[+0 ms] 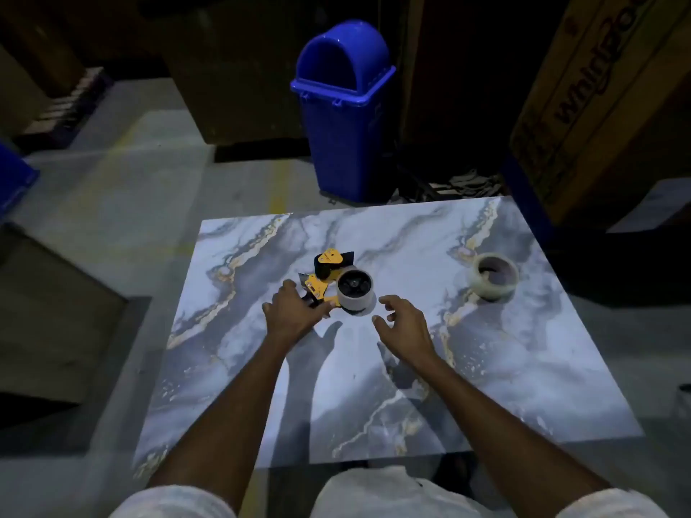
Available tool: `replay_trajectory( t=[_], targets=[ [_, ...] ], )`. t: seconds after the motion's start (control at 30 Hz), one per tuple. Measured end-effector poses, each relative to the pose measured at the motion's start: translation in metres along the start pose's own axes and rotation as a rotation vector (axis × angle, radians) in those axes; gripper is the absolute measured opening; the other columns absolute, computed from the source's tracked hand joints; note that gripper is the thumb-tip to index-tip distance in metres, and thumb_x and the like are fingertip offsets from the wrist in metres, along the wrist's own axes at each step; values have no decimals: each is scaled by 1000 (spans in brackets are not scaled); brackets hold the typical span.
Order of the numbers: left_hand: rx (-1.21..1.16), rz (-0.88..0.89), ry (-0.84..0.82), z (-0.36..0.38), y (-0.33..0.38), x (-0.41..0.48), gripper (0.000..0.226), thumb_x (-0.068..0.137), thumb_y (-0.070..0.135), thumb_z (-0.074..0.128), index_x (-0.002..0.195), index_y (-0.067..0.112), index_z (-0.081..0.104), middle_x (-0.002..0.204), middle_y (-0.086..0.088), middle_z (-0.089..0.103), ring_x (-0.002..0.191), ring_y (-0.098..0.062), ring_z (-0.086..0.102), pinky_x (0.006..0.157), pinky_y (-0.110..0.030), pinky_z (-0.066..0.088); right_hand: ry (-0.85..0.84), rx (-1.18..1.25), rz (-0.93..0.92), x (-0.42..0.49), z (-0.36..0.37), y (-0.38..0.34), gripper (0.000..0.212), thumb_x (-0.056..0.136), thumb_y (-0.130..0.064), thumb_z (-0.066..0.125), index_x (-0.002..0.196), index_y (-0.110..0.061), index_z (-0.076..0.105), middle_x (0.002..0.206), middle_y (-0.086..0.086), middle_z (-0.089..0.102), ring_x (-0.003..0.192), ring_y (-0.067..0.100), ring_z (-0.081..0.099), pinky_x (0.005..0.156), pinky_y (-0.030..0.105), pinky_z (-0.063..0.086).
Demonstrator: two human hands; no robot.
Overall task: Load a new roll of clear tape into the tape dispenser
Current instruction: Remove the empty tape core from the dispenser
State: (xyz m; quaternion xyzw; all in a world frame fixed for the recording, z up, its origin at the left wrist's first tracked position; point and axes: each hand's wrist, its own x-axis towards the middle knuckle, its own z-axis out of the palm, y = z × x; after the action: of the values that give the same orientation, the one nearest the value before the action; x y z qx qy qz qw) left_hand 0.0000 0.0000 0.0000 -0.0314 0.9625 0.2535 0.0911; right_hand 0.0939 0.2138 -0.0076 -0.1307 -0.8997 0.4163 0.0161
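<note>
Both hands: left hand (289, 310) grips tape dispenser (329, 282); right hand (404, 325) spread, empty.

The scene was dim, with a bluish cast. Only the marble tabletop (486, 368) caught much light, apparently from overhead, and soft forearm shadows lay across it toward its near edge. Beyond its far edge the surroundings sank into near-black. Wide-angle bowing bent lines around it, and detail stayed soft and grainy.
</note>
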Motion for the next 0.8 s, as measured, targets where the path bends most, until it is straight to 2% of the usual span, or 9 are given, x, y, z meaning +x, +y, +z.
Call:
replay_trajectory(
  t=[0.13,0.17,0.23,0.33,0.43,0.53,0.63,0.7,0.8],
  targets=[
    [186,-41,-216,-10,5,19,72,69,86,65,83,16,51,82,-1,59,98,-30,65,91,-46,47,-70,-36,50,5,-4,-2,46,89,-31,71,131,-16,60,120,11,65,94,22,66,82,30,49],
    [178,-33,-255,-8,5,24,67,71,83,67,71,19,50,72,0,55,91,-30,65,79,-39,49,-72,-29,64,5,-4,1,46,90,-32,70,131,-17,60,121,10,65,94,21,66,83,30,50],
    [176,10,-326,-4,7,25,63,76,74,71,57,19,44,61,-1,48,76,-28,61,57,-31,38,-72,-14,97,4,-5,6,44,90,-33,69,131,-18,60,121,8,66,93,18,65,83,30,50],
    [204,67,-362,2,10,23,52,81,66,71,63,24,48,65,2,51,76,-23,60,55,-30,36,-64,-14,119,6,-10,14,42,90,-33,69,129,-18,61,121,8,67,91,16,64,84,30,50],
    [205,105,-278,10,14,12,45,83,63,69,74,23,51,74,0,56,82,-27,63,62,-31,40,-53,-6,122,12,-16,17,46,89,-31,71,131,-17,59,122,9,67,97,20,66,85,31,50],
    [192,179,-148,13,19,-5,43,84,57,71,88,17,56,93,-13,70,91,-37,68,66,-35,44,-15,39,84,20,-21,17,66,84,-34,76,141,-17,48,133,12,58,115,28,60,94,40,51],
    [155,230,-40,15,31,-22,37,85,45,71,102,14,62,99,-15,73,94,-40,68,71,-40,52,-2,103,105,24,-24,16,94,75,-54,77,152,-23,31,148,12,42,129,32,50,101,52,48],
    [149,243,7,16,40,-33,37,86,45,70,103,14,62,98,-15,73,93,-40,68,71,-42,54,2,139,132,25,-24,11,106,69,-68,73,153,-28,23,151,11,37,133,32,46,103,50,47],
    [130,241,15,14,52,-43,38,85,52,70,96,17,60,95,-12,73,88,-38,69,67,-39,53,38,131,139,27,-26,3,106,72,-65,77,153,-26,22,151,12,35,138,32,40,105,45,42]
  ],
)
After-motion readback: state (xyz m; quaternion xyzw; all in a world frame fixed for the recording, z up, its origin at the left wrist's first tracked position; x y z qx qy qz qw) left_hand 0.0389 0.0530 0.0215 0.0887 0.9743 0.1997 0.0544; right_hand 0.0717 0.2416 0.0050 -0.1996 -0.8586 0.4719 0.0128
